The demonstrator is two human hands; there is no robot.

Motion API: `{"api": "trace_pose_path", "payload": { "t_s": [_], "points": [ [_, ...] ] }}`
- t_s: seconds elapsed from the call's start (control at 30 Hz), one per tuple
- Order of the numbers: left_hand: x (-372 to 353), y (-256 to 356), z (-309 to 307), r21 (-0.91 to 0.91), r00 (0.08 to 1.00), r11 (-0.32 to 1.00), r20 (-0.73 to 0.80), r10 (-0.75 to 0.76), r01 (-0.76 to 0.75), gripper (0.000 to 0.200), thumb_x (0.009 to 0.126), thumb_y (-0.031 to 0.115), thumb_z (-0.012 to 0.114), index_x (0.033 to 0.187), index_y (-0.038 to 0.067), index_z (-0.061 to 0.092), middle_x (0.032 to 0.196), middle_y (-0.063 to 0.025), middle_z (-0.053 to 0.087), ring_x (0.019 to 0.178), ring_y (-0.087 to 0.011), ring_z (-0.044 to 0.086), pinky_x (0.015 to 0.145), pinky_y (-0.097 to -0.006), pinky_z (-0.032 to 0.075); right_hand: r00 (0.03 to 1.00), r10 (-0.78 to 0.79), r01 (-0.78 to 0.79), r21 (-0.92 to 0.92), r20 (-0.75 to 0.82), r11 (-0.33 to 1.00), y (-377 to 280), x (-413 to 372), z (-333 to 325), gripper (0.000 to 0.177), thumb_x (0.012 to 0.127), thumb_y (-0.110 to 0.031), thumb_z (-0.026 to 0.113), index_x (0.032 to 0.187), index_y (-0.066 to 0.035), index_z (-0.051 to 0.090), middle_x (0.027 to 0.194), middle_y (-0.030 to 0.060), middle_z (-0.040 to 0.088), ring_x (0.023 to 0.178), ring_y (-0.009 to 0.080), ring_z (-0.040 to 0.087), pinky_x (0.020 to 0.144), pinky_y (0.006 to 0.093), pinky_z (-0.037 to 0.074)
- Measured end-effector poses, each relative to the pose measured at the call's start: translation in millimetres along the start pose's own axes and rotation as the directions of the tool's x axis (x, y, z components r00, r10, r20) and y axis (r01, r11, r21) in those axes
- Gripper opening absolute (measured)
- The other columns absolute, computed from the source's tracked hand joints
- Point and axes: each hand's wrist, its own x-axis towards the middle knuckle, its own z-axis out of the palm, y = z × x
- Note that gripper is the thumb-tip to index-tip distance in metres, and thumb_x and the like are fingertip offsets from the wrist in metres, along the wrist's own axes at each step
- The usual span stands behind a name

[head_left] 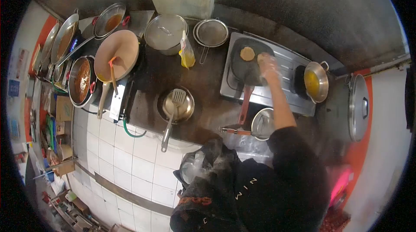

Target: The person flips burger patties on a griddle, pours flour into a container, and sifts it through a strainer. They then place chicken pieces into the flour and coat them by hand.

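Observation:
My right hand point(268, 66), which seems to be in a thin clear plastic glove, reaches over a dark square pan point(239, 68). Its fingers are bunched low over the pan's right half; whatever they hold or press is hidden. Just left of them lies a round, flat, light-brown patty point(247, 53). The pan rests on a silver gas stove point(281, 89), its reddish handle point(246, 105) pointing toward me. My left hand does not show; a clear plastic-looking item point(193, 168) sits by my dark clothing.
A metal pan with yellow liquid point(313, 82) stands right of the stove. Nearer are a strainer point(262, 123) and a slotted turner point(178, 97) in a steel bowl point(187, 109). A lidded pot point(166, 32), a bag of yellow liquid point(187, 56) and a large wok point(123, 43) stand left.

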Motion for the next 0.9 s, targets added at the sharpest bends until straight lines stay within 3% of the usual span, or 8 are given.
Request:
{"api": "trace_pose_path", "payload": {
  "t_s": [0.07, 0.13, 0.2, 0.4, 0.53, 0.63, 0.8, 0.9],
  "points": [
    [6.0, -3.1, -1.4, -0.003, 1.000, 1.000, 0.015, 0.002, -0.002, 0.058, 0.090, 0.012, 0.067, 0.139, 0.004, 0.036, 0.137, -0.0246, 0.044, 0.107, -0.0291, 0.056, 0.082, -0.0359, 0.050, 0.985, -0.005, 0.049, 0.245, -0.175, 0.968, 11.9, -36.0, -20.6, 0.039, 0.095, -0.035, 0.054, 0.118, -0.004, 0.064, 0.114, 0.0206, 0.068, 0.104, 0.0392, 0.066, 0.090, 0.0464, 0.051],
    [12.4, -7.9, -1.7, -0.006, 1.000, 1.000, 0.031, 0.007, -0.006, 0.058, 0.090, 0.012, 0.067, 0.139, 0.004, 0.036, 0.136, -0.0245, 0.044, 0.106, -0.0290, 0.056, 0.082, -0.0359, 0.050, 0.946, 0.147, -0.252, 0.370, 0.291, 0.894, -16.3, -84.5, -87.7, 0.044, 0.098, -0.041, 0.051, 0.120, -0.005, 0.063, 0.112, 0.0201, 0.069, 0.105, 0.0391, 0.065, 0.091, 0.0454, 0.049],
    [19.3, -12.1, -2.1, -0.002, 0.999, 1.000, 0.044, 0.012, -0.012, 0.057, 0.090, 0.012, 0.066, 0.139, 0.004, 0.037, 0.136, -0.0245, 0.044, 0.106, -0.0289, 0.056, 0.081, -0.0359, 0.050, 0.964, 0.126, -0.228, 0.485, 0.234, 0.844, -28.8, -146.1, -86.5, 0.045, 0.098, -0.044, 0.054, 0.119, -0.006, 0.065, 0.108, 0.0194, 0.070, 0.103, 0.0369, 0.066, 0.089, 0.0437, 0.050],
    [55.5, -27.3, -15.9, 0.002, 0.989, 0.993, 0.094, 0.115, -0.116, 0.056, 0.090, 0.012, 0.066, 0.138, 0.005, 0.037, 0.136, -0.0243, 0.044, 0.105, -0.0286, 0.056, 0.080, -0.0359, 0.049, 0.710, -0.360, -0.103, 0.595, 0.606, 0.797, -136.0, -266.8, -118.9, 0.041, 0.098, -0.041, 0.056, 0.121, -0.008, 0.064, 0.108, 0.0155, 0.069, 0.099, 0.0338, 0.066, 0.089, 0.0429, 0.051],
    [83.7, -22.9, -34.7, -0.001, 0.965, 0.975, 0.140, 0.220, -0.222, 0.056, 0.090, 0.012, 0.066, 0.137, 0.005, 0.037, 0.136, -0.0242, 0.044, 0.105, -0.0285, 0.056, 0.079, -0.0359, 0.049, 0.418, -0.849, 0.235, 0.864, 0.324, 0.446, -203.8, -305.3, -76.2, 0.041, 0.098, -0.035, 0.057, 0.132, -0.013, 0.057, 0.118, 0.0142, 0.066, 0.106, 0.0315, 0.063, 0.092, 0.0398, 0.052],
    [81.3, 6.2, -49.7, -0.169, 0.978, 0.976, 0.135, 0.158, -0.134, 0.056, 0.090, 0.009, 0.065, 0.137, 0.007, 0.037, 0.136, -0.0224, 0.041, 0.104, -0.0279, 0.053, 0.076, -0.0397, 0.049, 0.301, -0.900, 0.432, 0.797, 0.314, 0.422, -272.8, -294.9, -116.1, 0.040, 0.098, -0.032, 0.056, 0.132, -0.012, 0.057, 0.121, 0.0149, 0.065, 0.109, 0.0293, 0.063, 0.094, 0.0388, 0.052],
    [148.9, -75.2, -91.6, -0.384, 0.960, 0.891, 0.042, 0.277, -0.241, 0.056, 0.087, 0.012, 0.069, 0.135, 0.009, 0.039, 0.128, -0.0197, 0.047, 0.089, -0.0238, 0.059, 0.065, -0.0340, 0.051, 0.528, -0.842, 0.563, 0.786, -0.107, 0.253, -357.9, -294.8, -133.5, 0.037, 0.097, -0.029, 0.054, 0.128, -0.010, 0.058, 0.109, 0.0146, 0.066, 0.099, 0.0290, 0.065, 0.088, 0.0395, 0.053],
    [166.9, -143.6, -158.7, -0.299, 0.994, 0.954, 0.113, 0.000, 0.034, 0.056, 0.086, 0.012, 0.070, 0.134, 0.010, 0.040, 0.123, -0.0190, 0.050, 0.086, -0.0241, 0.060, 0.063, -0.0348, 0.051, 0.429, -0.890, 0.645, 0.743, -0.158, 0.179, -430.3, -321.0, -110.5, 0.037, 0.097, -0.029, 0.053, 0.128, -0.009, 0.057, 0.104, 0.0148, 0.067, 0.093, 0.0320, 0.065, 0.085, 0.0416, 0.053]
  ]
}}
